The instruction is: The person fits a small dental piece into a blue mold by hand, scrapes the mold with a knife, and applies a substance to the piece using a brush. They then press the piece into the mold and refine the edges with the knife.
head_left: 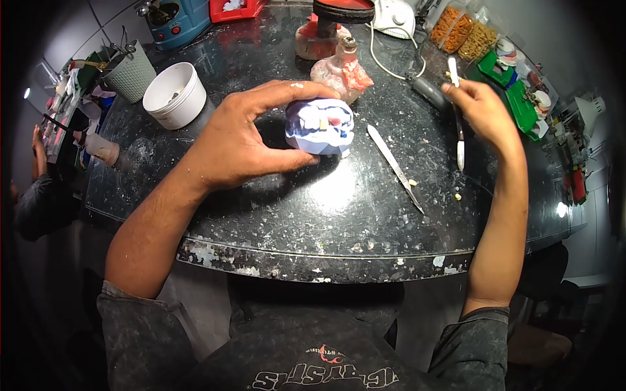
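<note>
My left hand (238,133) is closed around a pale-blue dental model (318,138), thumb below and fingers above. Tooth shapes, one yellowish and one reddish, show on its near side. At the right, my right hand (484,114) has its fingers pinched over the middle of a wax knife (460,140), which has a dark handle and pale metal ends. Whether the knife is lifted off the table cannot be made out. Beside those fingertips lies a grey handpiece (428,92). Between my hands a metal scalpel (391,159) lies slantwise on the table.
The black table (293,228) is speckled, with a chipped front edge. Behind the model stand a wax-smeared burner bottle (336,72) and a round stand (343,10). A white bowl (175,98) and a tool pot (130,72) are left; green trays (521,107) are right. Another person's arm (39,153) shows far left.
</note>
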The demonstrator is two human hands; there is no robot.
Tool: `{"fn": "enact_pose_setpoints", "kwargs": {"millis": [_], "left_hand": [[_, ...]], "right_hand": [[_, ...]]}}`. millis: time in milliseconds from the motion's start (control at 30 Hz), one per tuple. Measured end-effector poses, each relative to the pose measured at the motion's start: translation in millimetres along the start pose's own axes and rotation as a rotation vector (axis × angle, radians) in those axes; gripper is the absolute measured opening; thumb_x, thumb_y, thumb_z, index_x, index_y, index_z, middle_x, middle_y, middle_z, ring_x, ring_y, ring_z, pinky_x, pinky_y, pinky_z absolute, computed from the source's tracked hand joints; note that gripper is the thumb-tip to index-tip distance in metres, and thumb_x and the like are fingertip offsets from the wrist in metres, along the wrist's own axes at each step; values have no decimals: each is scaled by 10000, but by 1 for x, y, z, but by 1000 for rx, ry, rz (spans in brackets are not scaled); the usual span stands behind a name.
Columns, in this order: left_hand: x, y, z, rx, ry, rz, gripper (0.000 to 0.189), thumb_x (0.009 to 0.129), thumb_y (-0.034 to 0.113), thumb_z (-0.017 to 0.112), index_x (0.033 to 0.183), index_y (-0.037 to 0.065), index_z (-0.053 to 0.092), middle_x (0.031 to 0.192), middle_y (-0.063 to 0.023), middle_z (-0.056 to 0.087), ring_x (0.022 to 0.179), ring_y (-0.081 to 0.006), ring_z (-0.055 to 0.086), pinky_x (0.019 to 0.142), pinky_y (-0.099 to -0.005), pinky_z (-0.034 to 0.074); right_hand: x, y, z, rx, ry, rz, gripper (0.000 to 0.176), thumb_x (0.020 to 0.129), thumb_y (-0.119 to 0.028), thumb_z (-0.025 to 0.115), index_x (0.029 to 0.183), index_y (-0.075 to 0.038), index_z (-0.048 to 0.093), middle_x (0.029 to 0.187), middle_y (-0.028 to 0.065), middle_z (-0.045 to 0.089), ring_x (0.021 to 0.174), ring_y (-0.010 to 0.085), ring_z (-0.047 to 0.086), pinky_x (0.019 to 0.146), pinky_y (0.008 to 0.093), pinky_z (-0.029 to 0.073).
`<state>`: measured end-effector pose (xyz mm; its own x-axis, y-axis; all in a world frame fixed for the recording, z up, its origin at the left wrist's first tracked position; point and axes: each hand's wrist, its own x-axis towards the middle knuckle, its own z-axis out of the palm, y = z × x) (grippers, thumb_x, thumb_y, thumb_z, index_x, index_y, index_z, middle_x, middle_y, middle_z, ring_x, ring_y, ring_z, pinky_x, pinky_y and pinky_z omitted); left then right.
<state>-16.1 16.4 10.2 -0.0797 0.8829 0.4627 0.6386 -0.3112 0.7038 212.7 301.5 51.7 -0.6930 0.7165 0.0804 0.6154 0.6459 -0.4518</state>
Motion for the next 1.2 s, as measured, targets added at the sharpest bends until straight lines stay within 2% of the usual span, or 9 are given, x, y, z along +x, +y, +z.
{"fn": "enact_pose_setpoints", "kwargs": {"millis": [200, 333, 433, 533, 667, 767, 933, 1033, 1200], "left_hand": [[0, 10, 3, 1, -68, 72, 681, 605, 44, 875, 1249, 51, 653, 1246, -101, 671, 1165, -217, 627, 1042, -367, 469], [-1, 7, 6, 48, -67, 109, 654, 608, 43, 876, 1227, 49, 665, 1222, -109, 681, 1138, -223, 640, 1013, -370, 492], [-1, 7, 9, 37, -68, 74, 658, 608, 42, 876, 1230, 41, 661, 1218, -113, 681, 1132, -224, 642, 1013, -370, 492], [-2, 8, 12, 1, -61, 55, 658, 610, 49, 875, 1231, 31, 658, 1211, -120, 683, 1126, -227, 645, 1005, -369, 495], [-1, 8, 11, 13, -80, 79, 660, 607, 54, 874, 1229, 18, 656, 1207, -124, 683, 1120, -229, 648, 999, -368, 498], [0, 9, 14, 64, -31, 135, 580, 657, 96, 869, 1205, 81, 679, 1148, -64, 707, 1056, -205, 670, 937, -334, 532], [-1, 9, 15, 37, -17, 137, 574, 661, 99, 866, 1204, 81, 680, 1118, -65, 707, 1045, -204, 667, 933, -335, 531], [-1, 12, 11, 35, -82, 98, 635, 617, 53, 863, 1217, 12, 658, 1210, -127, 680, 1132, -236, 641, 999, -366, 498], [-1, 11, 13, 52, -109, 83, 637, 635, 56, 860, 1233, 23, 642, 1208, -129, 674, 1133, -224, 640, 1004, -360, 495]], "right_hand": [[-14, -17, 2, -381, -311, 146, 374, 909, -373, 664, 969, -6, 708, 812, 159, 700, 790, 254, 674, 767, 390, 510], [-29, -28, 10, -598, -55, 59, 377, 882, -367, 694, 1066, -38, 698, 923, 180, 723, 909, 317, 699, 838, 426, 531], [-32, -54, 20, -324, -62, -104, 357, 864, -371, 723, 967, -29, 713, 854, 170, 719, 830, 311, 706, 779, 413, 540], [-48, -79, 32, -228, -373, -207, 359, 817, -366, 774, 785, -15, 705, 733, 153, 698, 714, 299, 698, 688, 409, 534], [-56, -80, 42, -135, -325, -312, 258, 794, -266, 776, 833, -18, 717, 768, 160, 711, 768, 326, 707, 727, 417, 551], [-58, -79, 44, -133, -257, -361, 191, 799, -199, 750, 858, -20, 718, 798, 165, 717, 808, 326, 713, 747, 424, 557], [-62, -88, 47, -319, -156, -398, 158, 805, -149, 731, 897, -20, 723, 852, 165, 728, 839, 327, 714, 757, 429, 557], [-59, -82, 43, -151, -227, -365, 147, 813, -149, 728, 871, -16, 714, 831, 170, 721, 829, 332, 710, 755, 437, 553], [-58, -83, 43, -150, -306, -300, 150, 826, -129, 722, 914, -10, 699, 822, 170, 712, 838, 336, 701, 762, 432, 539]]}}
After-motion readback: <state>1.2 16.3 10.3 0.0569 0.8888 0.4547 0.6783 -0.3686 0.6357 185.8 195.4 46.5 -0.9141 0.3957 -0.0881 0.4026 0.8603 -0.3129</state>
